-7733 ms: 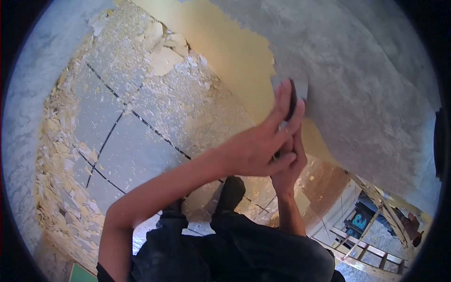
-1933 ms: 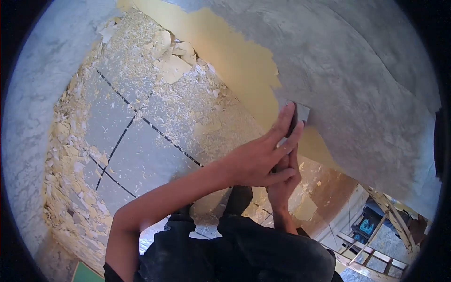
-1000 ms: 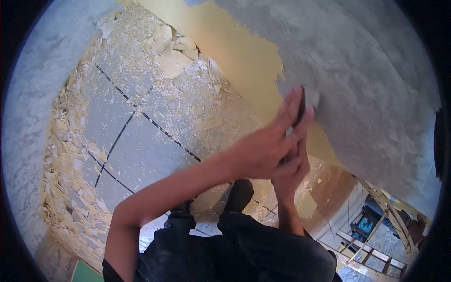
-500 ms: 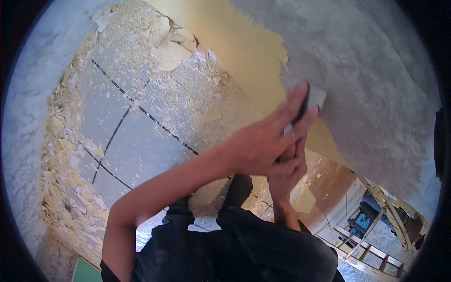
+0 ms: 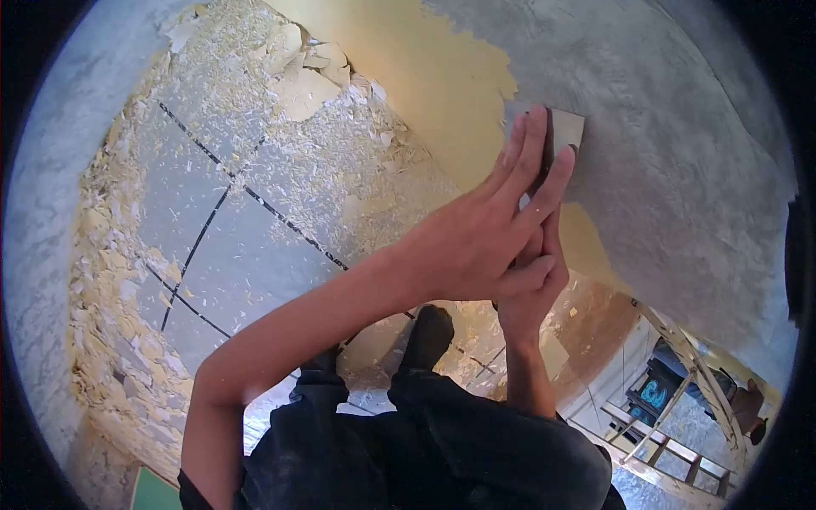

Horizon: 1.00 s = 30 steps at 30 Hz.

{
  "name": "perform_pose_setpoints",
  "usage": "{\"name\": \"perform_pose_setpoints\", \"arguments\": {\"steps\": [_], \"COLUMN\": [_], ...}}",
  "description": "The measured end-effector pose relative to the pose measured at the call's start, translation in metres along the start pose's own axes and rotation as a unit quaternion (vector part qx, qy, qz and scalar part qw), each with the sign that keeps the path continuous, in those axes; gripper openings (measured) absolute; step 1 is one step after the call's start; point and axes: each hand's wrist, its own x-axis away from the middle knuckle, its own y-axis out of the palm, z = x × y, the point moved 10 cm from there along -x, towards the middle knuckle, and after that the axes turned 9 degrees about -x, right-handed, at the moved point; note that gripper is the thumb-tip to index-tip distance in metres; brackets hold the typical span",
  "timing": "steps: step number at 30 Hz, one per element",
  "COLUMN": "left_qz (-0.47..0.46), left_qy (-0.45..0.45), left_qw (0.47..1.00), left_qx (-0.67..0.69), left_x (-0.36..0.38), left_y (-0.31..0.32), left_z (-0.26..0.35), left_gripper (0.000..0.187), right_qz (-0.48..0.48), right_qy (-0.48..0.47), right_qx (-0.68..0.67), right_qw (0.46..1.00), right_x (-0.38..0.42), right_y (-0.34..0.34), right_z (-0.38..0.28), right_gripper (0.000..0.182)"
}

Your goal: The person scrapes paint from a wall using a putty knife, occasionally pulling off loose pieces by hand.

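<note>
A flat putty scraper (image 5: 568, 130) with a dark strip across its blade lies against the grey wall (image 5: 663, 153), by the ragged edge of the yellow coating (image 5: 459, 85). My right hand (image 5: 534, 285) is closed around its lower part; the handle is mostly hidden. My left hand (image 5: 484, 234) lies over the tool and partly over my right hand. Its fingers stretch up along the blade and press on it, with the thumb across the right hand.
Yellow flakes and chips (image 5: 127, 340) cover much of the tiled floor (image 5: 246, 263), with bigger peeled pieces (image 5: 310, 81) by the wall. My feet (image 5: 429, 336) stand below. At lower right are a wooden ladder (image 5: 671, 459) and a person (image 5: 748, 404).
Both hands and the scraper have moved upward in the view along the wall, beside the yellow edge. The grip looks the same.
</note>
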Motion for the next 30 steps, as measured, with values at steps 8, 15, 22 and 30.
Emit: {"name": "perform_pose_setpoints", "arguments": {"steps": [8,15,22,30], "left_qz": [-0.003,-0.026,-0.055,-0.039], "left_qy": [0.013,0.039,0.06,0.045], "left_qw": [1.0,0.999,0.997,0.998], "left_qx": [0.019,0.015,0.008,-0.01], "left_x": [-0.001,-0.001,0.001,-0.003], "left_y": [0.002,0.003,0.007,-0.003], "left_z": [0.001,0.005,0.006,0.004], "left_gripper": [0.094,0.096,0.096,0.097], "right_qz": [-0.002,0.026,0.049,0.007], "right_qy": [0.0,0.032,0.028,0.049], "right_qx": [-0.047,-0.019,-0.086,-0.062], "right_qw": [0.999,0.999,0.995,0.997], "right_x": [-0.006,-0.007,0.012,0.0], "right_y": [0.003,0.01,0.008,0.016], "right_z": [0.009,-0.005,-0.016,-0.005], "right_gripper": [0.048,0.048,0.052,0.051]}}
